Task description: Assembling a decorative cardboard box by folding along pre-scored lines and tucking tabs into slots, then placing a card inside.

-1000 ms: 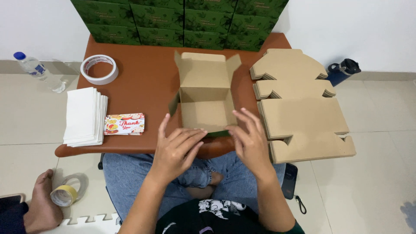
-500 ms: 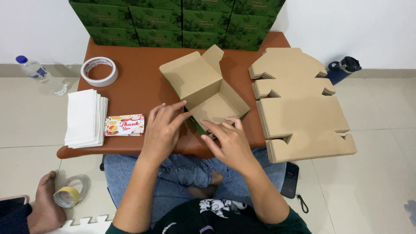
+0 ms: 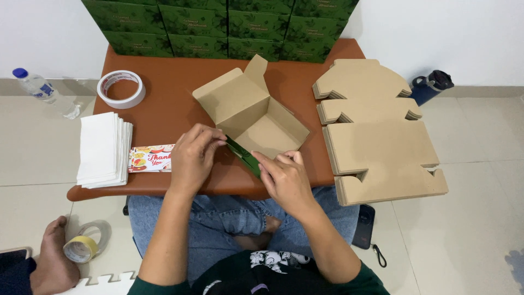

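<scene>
A half-folded cardboard box, brown inside and green outside, lies turned at an angle on the brown table. My left hand pinches the near-left end of the box's green front flap. At the flap's right end, my right hand presses with its fingertips. Both hands sit at the table's near edge, above my lap.
Stacks of flat cardboard blanks fill the table's right side. A white napkin pile and printed cards lie left, a tape roll behind them. Green boxes line the back. A bottle, yellow tape and another person's foot are on the floor.
The box has been swung from square-on to an angle and shifted slightly left. Both hands moved from resting at its front wall to gripping the green front flap.
</scene>
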